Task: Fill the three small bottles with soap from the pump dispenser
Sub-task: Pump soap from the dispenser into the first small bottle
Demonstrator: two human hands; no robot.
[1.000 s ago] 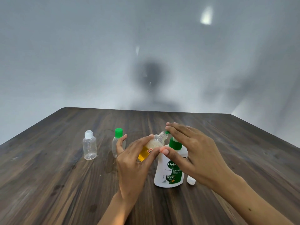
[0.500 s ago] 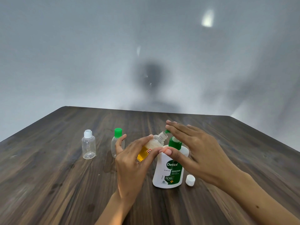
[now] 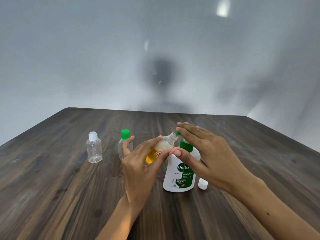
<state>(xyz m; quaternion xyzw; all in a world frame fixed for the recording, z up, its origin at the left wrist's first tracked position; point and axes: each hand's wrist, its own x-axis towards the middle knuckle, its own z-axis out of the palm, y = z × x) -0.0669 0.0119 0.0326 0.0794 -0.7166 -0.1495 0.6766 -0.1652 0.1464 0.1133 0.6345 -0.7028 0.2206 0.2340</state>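
My left hand [image 3: 138, 168] grips a small clear bottle [image 3: 163, 147], tilted, uncapped, part full of amber soap and foam. Its open neck sits right at the green nozzle of the white pump dispenser [image 3: 180, 174], which stands on the table. My right hand [image 3: 206, 153] lies with straight fingers on top of the green pump head, thumb against the dispenser's shoulder. The bottle's white cap [image 3: 203, 183] lies to the right of the dispenser's base. Two more small bottles stand to the left: a clear one with a white cap [image 3: 94, 148] and one with a green cap [image 3: 125, 144], partly behind my left fingers.
Everything stands on a dark wooden table [image 3: 52, 187] whose far edge meets a plain grey wall. A faint wet smear shows on the wood left of the dispenser.
Both hands stay in place on the small bottle and the pump head. The view has shifted slightly, so the white cap now shows fully beside the dispenser.
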